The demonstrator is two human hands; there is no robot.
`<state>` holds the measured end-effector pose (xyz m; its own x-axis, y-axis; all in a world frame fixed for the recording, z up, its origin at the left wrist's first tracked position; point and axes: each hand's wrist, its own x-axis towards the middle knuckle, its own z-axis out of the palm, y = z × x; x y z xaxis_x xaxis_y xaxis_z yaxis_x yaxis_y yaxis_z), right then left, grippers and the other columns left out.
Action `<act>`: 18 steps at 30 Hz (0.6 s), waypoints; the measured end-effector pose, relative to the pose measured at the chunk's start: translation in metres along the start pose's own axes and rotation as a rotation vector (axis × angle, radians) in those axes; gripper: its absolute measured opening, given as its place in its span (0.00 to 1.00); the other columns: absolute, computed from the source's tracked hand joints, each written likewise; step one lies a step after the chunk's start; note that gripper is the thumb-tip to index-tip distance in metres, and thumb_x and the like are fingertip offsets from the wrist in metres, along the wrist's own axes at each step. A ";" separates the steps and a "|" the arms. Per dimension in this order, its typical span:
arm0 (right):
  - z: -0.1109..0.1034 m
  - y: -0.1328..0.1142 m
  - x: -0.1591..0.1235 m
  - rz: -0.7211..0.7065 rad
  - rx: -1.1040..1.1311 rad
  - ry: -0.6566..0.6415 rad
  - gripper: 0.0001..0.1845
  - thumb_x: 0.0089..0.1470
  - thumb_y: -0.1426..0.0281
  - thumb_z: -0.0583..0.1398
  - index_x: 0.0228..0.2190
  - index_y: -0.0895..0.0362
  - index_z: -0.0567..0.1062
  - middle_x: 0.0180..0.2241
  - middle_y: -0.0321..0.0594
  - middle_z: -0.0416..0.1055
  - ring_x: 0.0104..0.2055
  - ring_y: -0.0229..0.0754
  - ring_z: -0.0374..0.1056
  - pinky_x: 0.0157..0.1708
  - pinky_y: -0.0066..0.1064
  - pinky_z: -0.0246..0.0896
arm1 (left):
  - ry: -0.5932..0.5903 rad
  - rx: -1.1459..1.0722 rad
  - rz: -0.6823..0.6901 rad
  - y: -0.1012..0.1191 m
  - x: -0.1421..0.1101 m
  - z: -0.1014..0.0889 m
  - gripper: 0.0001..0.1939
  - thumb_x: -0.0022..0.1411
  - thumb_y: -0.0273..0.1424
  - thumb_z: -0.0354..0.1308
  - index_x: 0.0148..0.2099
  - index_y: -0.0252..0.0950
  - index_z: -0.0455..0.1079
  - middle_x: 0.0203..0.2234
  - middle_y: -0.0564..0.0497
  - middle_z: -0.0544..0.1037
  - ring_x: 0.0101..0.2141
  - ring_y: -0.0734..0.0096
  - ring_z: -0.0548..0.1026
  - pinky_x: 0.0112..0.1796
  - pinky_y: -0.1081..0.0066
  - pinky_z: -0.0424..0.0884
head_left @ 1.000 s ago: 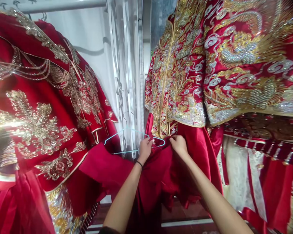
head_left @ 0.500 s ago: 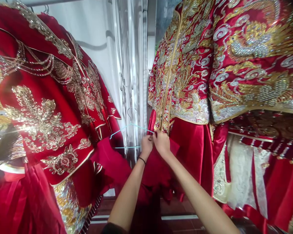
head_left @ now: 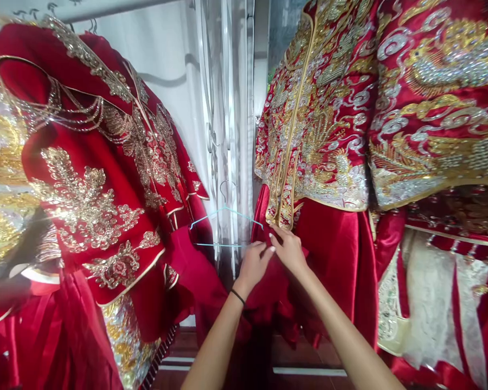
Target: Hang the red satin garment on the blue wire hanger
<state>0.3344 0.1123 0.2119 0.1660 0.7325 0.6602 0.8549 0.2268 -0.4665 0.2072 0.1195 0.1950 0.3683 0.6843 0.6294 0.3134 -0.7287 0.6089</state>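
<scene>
A plain dark red garment (head_left: pixel 205 279) hangs on a thin light blue hanger (head_left: pixel 228 209), its left-side shoulder piece over the hanger's left end. At the hanger's right end, my right hand (head_left: pixel 289 250) pinches the garment's cloth between thumb and fingers. Just left of it and slightly lower, my left hand (head_left: pixel 252 266) has its fingers loosely bent and apart, the tips close to the right thumb. A dark band (head_left: pixel 238 296) circles my left wrist. The cloth beneath both hands is partly hidden by them.
On the left hangs a red jacket (head_left: pixel 117 227) with silver beading and draped bead chains. To the right are red jackets (head_left: pixel 325 135) with gold and silver embroidery, above a red satin skirt (head_left: pixel 337 260). Behind is a white curtain (head_left: pixel 158 59) with hanging white strips (head_left: pixel 230 108).
The fingers of my left hand have loosened from a closed grip and moved slightly lower. My right hand's fingers have shifted at the hanger's end. The whole view has shifted a little.
</scene>
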 end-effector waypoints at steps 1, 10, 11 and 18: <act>0.003 0.002 0.001 0.009 0.032 -0.023 0.20 0.56 0.66 0.49 0.48 0.56 0.69 0.48 0.43 0.68 0.51 0.46 0.60 0.49 0.41 0.52 | -0.022 0.025 0.001 0.002 -0.001 0.002 0.18 0.62 0.38 0.44 0.27 0.35 0.68 0.25 0.49 0.71 0.29 0.70 0.67 0.35 0.69 0.63; 0.000 -0.014 -0.004 0.249 -0.162 0.164 0.26 0.54 0.60 0.51 0.49 0.63 0.67 0.50 0.53 0.65 0.51 0.54 0.57 0.47 0.44 0.52 | 0.600 0.595 -0.234 -0.019 -0.010 -0.117 0.16 0.59 0.33 0.46 0.45 0.35 0.69 0.40 0.44 0.73 0.44 0.59 0.68 0.47 0.60 0.62; 0.002 -0.020 -0.003 0.250 -0.174 0.154 0.27 0.53 0.59 0.51 0.49 0.63 0.66 0.50 0.53 0.65 0.50 0.54 0.57 0.46 0.43 0.52 | 0.652 0.706 -0.310 -0.027 -0.010 -0.132 0.17 0.58 0.34 0.47 0.47 0.34 0.68 0.42 0.42 0.72 0.45 0.56 0.66 0.47 0.58 0.61; 0.031 -0.040 0.012 0.265 -0.332 0.072 0.21 0.52 0.63 0.53 0.45 0.64 0.65 0.44 0.56 0.67 0.49 0.56 0.59 0.46 0.47 0.50 | 0.425 0.996 -0.396 -0.061 -0.014 -0.156 0.18 0.61 0.35 0.43 0.48 0.33 0.66 0.44 0.40 0.72 0.46 0.56 0.67 0.47 0.58 0.61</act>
<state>0.2870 0.1322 0.2199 0.4250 0.6885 0.5877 0.8880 -0.1911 -0.4183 0.0467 0.1585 0.2243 -0.1758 0.6855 0.7066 0.9630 -0.0293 0.2680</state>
